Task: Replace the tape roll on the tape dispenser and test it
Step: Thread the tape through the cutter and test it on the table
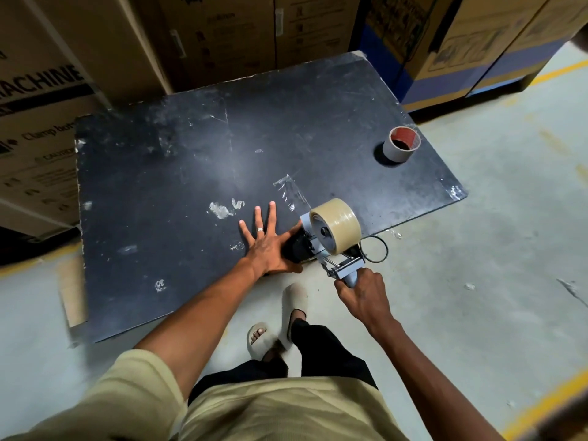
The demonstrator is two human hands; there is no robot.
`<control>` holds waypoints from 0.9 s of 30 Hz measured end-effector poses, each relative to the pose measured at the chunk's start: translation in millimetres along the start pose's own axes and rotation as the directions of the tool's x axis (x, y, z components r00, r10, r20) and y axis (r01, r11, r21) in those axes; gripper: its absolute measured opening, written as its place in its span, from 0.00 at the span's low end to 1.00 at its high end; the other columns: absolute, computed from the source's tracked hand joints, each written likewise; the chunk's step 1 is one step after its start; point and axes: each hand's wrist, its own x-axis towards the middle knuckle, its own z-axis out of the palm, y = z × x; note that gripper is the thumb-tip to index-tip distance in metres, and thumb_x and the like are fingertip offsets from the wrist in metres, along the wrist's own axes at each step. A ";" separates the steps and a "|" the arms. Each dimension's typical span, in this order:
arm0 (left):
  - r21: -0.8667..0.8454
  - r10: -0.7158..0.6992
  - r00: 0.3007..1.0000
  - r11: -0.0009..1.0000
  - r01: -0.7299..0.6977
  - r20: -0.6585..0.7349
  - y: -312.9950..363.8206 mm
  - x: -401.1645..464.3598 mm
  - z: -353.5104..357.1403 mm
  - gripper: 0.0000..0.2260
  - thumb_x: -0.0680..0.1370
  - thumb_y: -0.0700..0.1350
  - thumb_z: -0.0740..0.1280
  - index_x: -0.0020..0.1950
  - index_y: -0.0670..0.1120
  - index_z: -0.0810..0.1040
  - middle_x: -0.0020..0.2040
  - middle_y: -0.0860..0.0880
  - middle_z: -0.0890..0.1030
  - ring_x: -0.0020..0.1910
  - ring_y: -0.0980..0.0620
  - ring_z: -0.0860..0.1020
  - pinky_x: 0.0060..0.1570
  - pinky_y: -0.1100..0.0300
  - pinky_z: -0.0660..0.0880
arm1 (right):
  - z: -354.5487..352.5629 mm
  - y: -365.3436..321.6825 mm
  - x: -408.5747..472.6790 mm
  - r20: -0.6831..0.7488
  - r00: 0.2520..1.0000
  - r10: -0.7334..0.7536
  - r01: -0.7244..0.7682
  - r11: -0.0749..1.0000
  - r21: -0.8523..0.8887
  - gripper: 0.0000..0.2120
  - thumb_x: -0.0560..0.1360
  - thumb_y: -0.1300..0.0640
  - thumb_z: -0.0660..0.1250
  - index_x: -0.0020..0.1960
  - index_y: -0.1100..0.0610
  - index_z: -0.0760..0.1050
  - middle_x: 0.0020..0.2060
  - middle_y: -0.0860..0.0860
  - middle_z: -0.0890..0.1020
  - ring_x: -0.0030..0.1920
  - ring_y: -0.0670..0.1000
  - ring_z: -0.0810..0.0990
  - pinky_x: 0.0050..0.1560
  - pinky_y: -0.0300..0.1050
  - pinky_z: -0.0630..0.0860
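Both hands meet at lower centre: right hand [361, 294] grips the tape dispenser [331, 246] handle, its nose pointing up-left; left hand [267, 243] presses flat, fingers spread, beside it.

The carton [41, 116] far left of the hands reads "ACHINE" in large black letters, cut off at the frame edge; below that "Clamp bot…" and "CAUTION". Print on the other cartons is too blurred to read.
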 end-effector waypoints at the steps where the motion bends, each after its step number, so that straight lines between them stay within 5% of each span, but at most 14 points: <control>1: -0.002 0.001 1.000 1.000 -0.001 -0.011 1.0 -1.4 2.5 0.51 0.62 0.69 0.76 0.78 0.72 0.48 0.77 0.42 0.23 0.73 0.31 0.23 0.66 0.21 0.34 | 0.3 1.4 -1.4 0.006 1.000 0.003 -0.003 1.000 -0.004 0.15 0.72 0.54 0.73 0.41 0.66 0.76 0.38 0.65 0.83 0.37 0.65 0.78 0.35 0.44 0.61; 17: 0.058 -0.071 0.997 0.996 0.072 -0.021 13.3 -4.2 1.6 0.47 0.69 0.66 0.74 0.78 0.71 0.46 0.78 0.42 0.25 0.75 0.30 0.27 0.69 0.22 0.36 | -3.8 26.7 -4.9 0.169 0.985 -0.028 0.009 0.994 0.113 0.11 0.73 0.55 0.68 0.38 0.60 0.69 0.36 0.62 0.81 0.33 0.61 0.73 0.35 0.44 0.62; 20: -0.013 -0.084 0.994 0.996 0.083 -0.066 17.5 -3.7 17.2 0.40 0.71 0.64 0.74 0.76 0.73 0.54 0.77 0.46 0.23 0.75 0.32 0.25 0.70 0.24 0.35 | -6.2 28.7 -5.2 0.198 0.980 -0.029 0.002 0.991 0.134 0.10 0.73 0.58 0.68 0.38 0.62 0.71 0.33 0.56 0.78 0.31 0.56 0.71 0.34 0.45 0.64; 23: -0.144 -0.080 0.993 0.987 0.066 -0.092 20.4 -8.7 27.5 0.33 0.68 0.59 0.78 0.70 0.69 0.70 0.79 0.48 0.25 0.76 0.37 0.24 0.70 0.27 0.31 | -5.3 33.1 -6.0 0.202 0.978 -0.054 0.023 0.988 0.155 0.09 0.73 0.59 0.68 0.39 0.65 0.73 0.34 0.60 0.80 0.34 0.62 0.75 0.34 0.50 0.71; 27: -0.105 -0.076 0.995 0.992 0.070 -0.057 23.1 -16.2 23.3 0.36 0.68 0.52 0.79 0.73 0.66 0.69 0.79 0.48 0.26 0.76 0.38 0.25 0.72 0.28 0.32 | -6.3 37.1 -7.8 0.198 0.977 -0.079 0.042 0.982 0.184 0.09 0.72 0.61 0.67 0.37 0.64 0.71 0.32 0.59 0.79 0.32 0.61 0.73 0.33 0.49 0.69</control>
